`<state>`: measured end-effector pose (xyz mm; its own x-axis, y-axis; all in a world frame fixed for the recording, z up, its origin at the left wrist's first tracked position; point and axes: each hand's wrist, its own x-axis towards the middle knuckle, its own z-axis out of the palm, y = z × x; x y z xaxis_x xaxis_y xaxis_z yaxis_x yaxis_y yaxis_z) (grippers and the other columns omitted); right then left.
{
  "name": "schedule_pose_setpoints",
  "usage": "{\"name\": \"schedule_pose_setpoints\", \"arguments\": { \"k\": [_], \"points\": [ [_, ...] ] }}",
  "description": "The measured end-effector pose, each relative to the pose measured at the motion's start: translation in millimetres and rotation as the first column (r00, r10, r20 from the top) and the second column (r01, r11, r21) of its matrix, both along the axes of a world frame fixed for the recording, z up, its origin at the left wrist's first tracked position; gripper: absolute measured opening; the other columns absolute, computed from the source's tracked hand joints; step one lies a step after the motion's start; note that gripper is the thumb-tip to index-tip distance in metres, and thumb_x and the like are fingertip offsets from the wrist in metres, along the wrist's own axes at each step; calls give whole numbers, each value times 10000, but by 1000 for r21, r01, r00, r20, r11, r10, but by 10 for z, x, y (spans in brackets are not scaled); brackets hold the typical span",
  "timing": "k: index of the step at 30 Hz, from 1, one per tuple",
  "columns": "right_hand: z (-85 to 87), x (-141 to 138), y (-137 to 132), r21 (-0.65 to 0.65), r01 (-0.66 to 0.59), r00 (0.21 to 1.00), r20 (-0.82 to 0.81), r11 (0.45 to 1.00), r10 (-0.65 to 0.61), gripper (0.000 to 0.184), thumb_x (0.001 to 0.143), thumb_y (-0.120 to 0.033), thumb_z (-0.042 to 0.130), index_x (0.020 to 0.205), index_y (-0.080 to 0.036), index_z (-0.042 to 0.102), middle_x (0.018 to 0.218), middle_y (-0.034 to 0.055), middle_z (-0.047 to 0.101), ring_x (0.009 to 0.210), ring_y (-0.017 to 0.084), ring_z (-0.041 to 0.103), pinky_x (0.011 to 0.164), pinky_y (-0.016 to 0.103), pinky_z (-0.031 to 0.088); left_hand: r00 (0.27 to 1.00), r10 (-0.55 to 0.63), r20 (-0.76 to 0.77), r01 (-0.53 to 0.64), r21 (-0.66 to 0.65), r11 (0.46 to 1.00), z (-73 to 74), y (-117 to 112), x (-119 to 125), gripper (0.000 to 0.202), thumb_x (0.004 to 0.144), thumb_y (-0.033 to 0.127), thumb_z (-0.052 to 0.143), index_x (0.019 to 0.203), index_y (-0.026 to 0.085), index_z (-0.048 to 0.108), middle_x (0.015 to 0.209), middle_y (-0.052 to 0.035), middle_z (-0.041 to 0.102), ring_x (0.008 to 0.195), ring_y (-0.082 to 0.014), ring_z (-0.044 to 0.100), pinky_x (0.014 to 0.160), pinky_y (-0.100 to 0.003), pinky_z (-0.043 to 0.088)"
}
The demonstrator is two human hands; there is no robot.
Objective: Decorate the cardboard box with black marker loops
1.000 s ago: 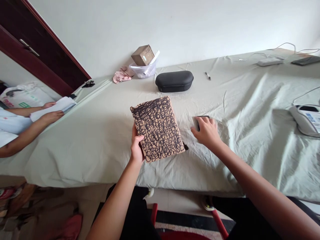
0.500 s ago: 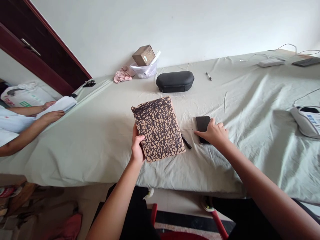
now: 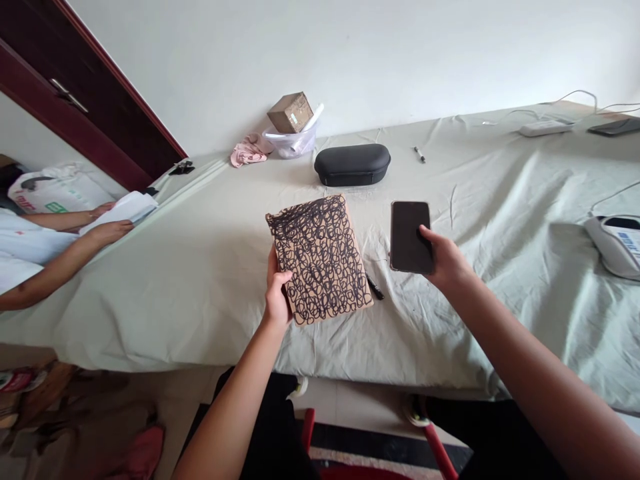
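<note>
My left hand point(image 3: 279, 293) grips the left edge of a brown notebook point(image 3: 323, 263) whose cover is full of black looping scribbles. Its thumb lies on the cover and the other fingers are hidden behind. In my right hand point(image 3: 445, 257) is a black smartphone point(image 3: 411, 237), screen facing me, with the thumb on its right edge. A black pen point(image 3: 375, 287) lies on the cloth between the two, its upper end hidden by the notebook.
A black hard case point(image 3: 353, 165) sits on the cloth-covered table point(image 3: 200, 280), near a plastic tub point(image 3: 295, 143) with a cardboard box point(image 3: 291, 112). A pen point(image 3: 419, 155) lies behind. At left another person's hands point(image 3: 113, 230) hold papers. A grey-white device point(image 3: 617, 243) stands at right.
My right hand has closed on the smartphone and raised it off the cloth, turning its screen toward me. The left hand and notebook have hardly moved.
</note>
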<state>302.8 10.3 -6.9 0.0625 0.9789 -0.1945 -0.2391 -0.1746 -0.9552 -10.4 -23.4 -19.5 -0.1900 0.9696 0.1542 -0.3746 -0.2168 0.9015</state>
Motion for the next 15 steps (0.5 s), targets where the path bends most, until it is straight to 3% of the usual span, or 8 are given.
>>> {"name": "schedule_pose_setpoints", "arguments": {
  "k": [3,6,10,15],
  "points": [
    [107,9,-35,60,-66,988,-134,996,74,613,994,-636,364,1366,-186,547,1251,186,704,1104,351,718,881,550,604,1000,-8,4,8,-2,1000,-15,0,9,646,771,312,606,1418,322,616,1465,-16,647,1370,-284,582,1149,-408,477],
    [220,-58,-101,141,-125,976,-161,982,148,747,1002,-696,237,1490,-191,493,1429,192,632,1212,351,674,948,554,579,1000,-17,9,17,-2,1000,-38,-19,54,652,764,319,613,1416,326,618,1485,-14,632,1407,-289,557,1196,-421,437],
    [475,-226,-276,201,-139,956,-228,970,185,680,981,-635,376,1458,-191,570,1381,188,662,1153,359,688,928,559,579,998,-67,16,67,2,998,-68,-66,157,677,763,329,626,1439,349,590,1540,-6,589,1480,-300,494,1237,-453,401],
    [844,-449,-602,165,-303,885,-316,939,341,655,997,-575,231,1346,-224,660,1366,140,665,1110,333,705,910,567,571,994,-107,33,106,31,994,-76,-134,276,722,758,338,674,1468,354,546,1584,-20,540,1506,-306,458,1248,-482,396]
  ]
}}
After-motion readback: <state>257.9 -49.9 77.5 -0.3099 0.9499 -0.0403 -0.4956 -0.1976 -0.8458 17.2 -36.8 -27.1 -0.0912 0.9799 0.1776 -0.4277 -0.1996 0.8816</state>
